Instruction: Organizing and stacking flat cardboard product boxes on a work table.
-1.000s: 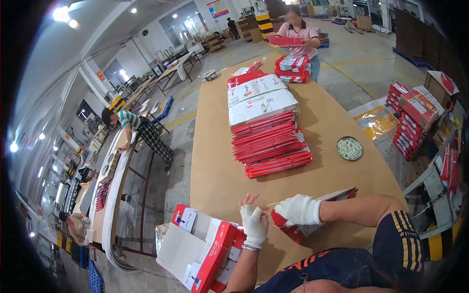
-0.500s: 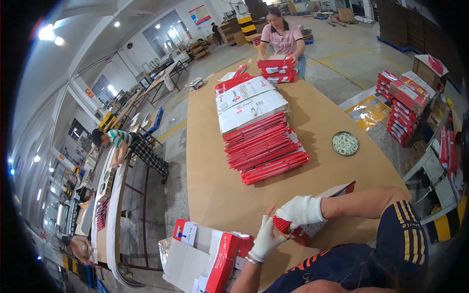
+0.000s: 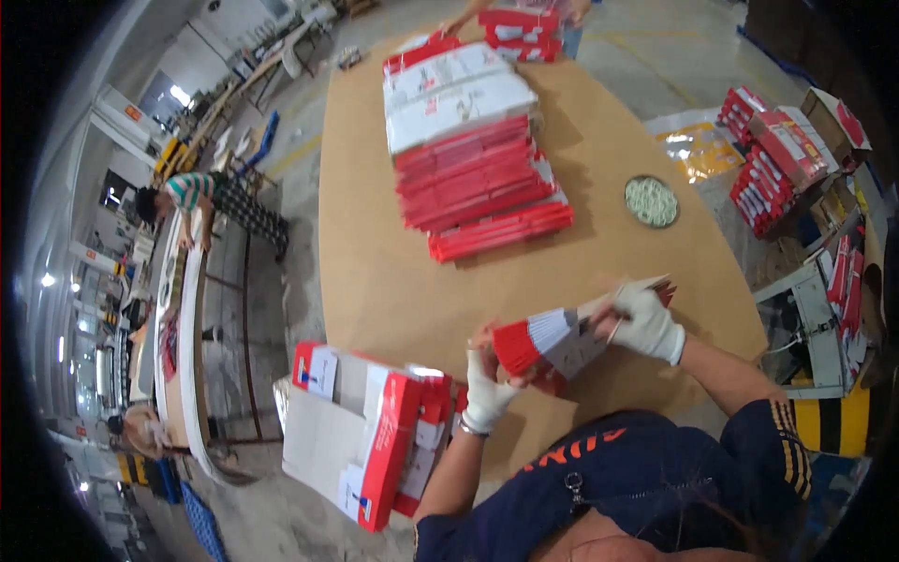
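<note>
Looks like a packing workshop in a factory hall, judging by the stacked red-and-white cartons on the worktop, more bundles right of the worktop, a long bench with a bent-over co-worker left of it, yellow-lined floor beyond.

A: What covered the hands?
B: Left hand and right hand wore white gloves, the left one fingerless. Silvery bracelet circled the left wrist.
A: And the top?
B: Navy short-sleeved T-shirt. Orange lettering crossed its front; yellow stripes marked the right sleeve. Small metal fitting showed near the neckline.
</note>
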A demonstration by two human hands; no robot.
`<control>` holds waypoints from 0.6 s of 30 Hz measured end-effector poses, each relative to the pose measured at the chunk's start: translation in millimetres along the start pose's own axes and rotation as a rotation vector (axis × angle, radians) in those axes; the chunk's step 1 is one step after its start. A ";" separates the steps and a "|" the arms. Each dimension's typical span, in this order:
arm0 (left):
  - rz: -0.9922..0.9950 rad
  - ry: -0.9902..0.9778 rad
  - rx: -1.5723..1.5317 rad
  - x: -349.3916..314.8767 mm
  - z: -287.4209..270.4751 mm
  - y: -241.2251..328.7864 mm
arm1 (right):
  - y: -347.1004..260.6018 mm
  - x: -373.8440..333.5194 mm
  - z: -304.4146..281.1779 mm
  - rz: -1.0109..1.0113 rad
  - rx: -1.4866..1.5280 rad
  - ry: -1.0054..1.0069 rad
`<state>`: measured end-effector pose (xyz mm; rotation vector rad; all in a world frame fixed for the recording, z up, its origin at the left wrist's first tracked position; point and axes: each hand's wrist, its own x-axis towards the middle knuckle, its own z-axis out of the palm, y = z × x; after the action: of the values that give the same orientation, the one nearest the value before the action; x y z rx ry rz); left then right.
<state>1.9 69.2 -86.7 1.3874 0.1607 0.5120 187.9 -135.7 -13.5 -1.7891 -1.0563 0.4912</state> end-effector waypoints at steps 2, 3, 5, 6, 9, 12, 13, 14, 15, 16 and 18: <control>-0.056 -0.011 0.001 12.0 20.9 29.2 | 9.3 -3.5 1.1 0.028 0.154 0.136; -0.062 -0.047 -0.094 12.6 23.6 30.2 | 3.3 2.5 0.7 -0.169 -0.237 0.122; 0.024 -0.146 0.086 8.4 20.3 30.3 | -1.5 3.9 31.0 -0.103 -0.278 -0.164; -0.143 -0.138 -0.175 15.1 44.6 48.3 | 14.2 -10.6 51.6 -0.159 -0.430 0.044; 0.266 -0.090 0.813 -14.7 14.1 -32.3 | 11.3 -0.3 72.5 -0.162 -0.303 -0.010; -0.106 0.407 0.118 -5.7 39.1 -30.6 | 22.9 16.8 78.5 -0.134 -0.452 -0.011; -0.044 0.513 0.147 2.0 49.3 -23.6 | 20.5 32.1 73.8 -0.137 -0.485 -0.066; -0.040 0.576 0.060 3.3 56.3 -22.2 | 14.9 33.6 70.4 -0.187 -0.470 -0.016; -0.039 0.646 -0.027 2.3 61.5 -21.4 | -5.9 33.1 65.8 -0.238 -0.450 0.024; -0.035 0.665 -0.023 2.2 62.3 -20.7 | -8.3 27.2 67.5 -0.332 -0.548 0.005; -0.392 0.934 -0.468 3.5 61.4 -25.5 | 5.6 -0.2 75.6 -0.354 -0.840 -0.240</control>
<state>36.1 13.3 -98.9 0.5528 0.9825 0.7725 136.3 -96.4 -52.8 -2.2006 -1.8990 0.0199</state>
